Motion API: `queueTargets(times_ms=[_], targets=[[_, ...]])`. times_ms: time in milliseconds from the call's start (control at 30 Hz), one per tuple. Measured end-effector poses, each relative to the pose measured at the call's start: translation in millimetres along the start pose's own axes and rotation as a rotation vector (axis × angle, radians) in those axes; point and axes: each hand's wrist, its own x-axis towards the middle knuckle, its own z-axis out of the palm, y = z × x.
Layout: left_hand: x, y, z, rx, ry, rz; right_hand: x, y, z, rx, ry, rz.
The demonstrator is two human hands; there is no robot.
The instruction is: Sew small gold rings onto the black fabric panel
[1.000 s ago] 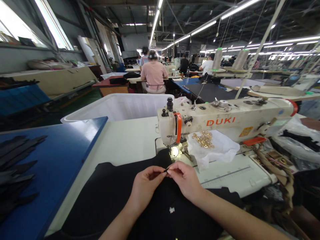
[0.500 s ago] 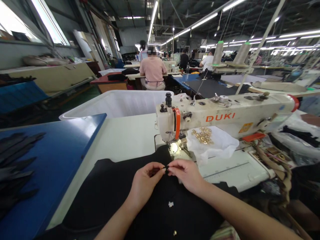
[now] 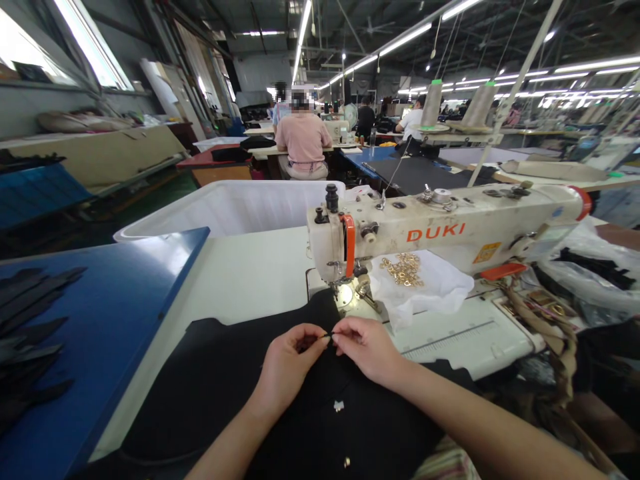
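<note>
My left hand (image 3: 295,357) and my right hand (image 3: 367,350) meet fingertip to fingertip, pinching a small dark strip (image 3: 329,335) between them. Most of that strip is hidden by the fingers. Beneath both hands spreads a large black fabric piece (image 3: 200,380), its far tip reaching the needle area of the sewing machine (image 3: 330,247). Nearer to me, a small whitish piece (image 3: 339,405) and a small gold metal piece (image 3: 347,461) lie on the black fabric.
Gold metal rings (image 3: 404,269) lie on a white cloth (image 3: 435,293) beside the machine. A white bin (image 3: 240,203) stands behind the table. Dark strips (image 3: 35,293) rest on a blue board (image 3: 125,293) at left. A person (image 3: 303,140) sits ahead, back turned.
Both hands keep their pinch, with the fingertips shifted slightly. The whole scene has moved a little to the left in view.
</note>
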Motion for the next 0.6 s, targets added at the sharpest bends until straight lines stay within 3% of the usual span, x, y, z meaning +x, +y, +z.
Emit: queueTargets(times_ms=[200,267,333,433,500,600], targets=[[13,10,-14.7,0.064,-0.165,-0.017,3,2,0,0.038,0.003,0.029],[24,10,-18.8,0.207,-0.103,0.098,4,1,0,0.028,0.003,0.031],[35,7,-19.7,0.437,-0.047,0.312,5,0,0,0.013,0.005,0.037],[41,-2,-15.7,0.776,-0.128,0.607,5,-2,-1,0.017,-0.002,0.066],[36,-8,-12.2,0.916,-0.168,0.658,5,-3,-4,0.044,-0.022,0.135],[19,-13,-8.6,1.019,-0.14,0.656,8,-5,-10,0.062,-0.037,0.262]])
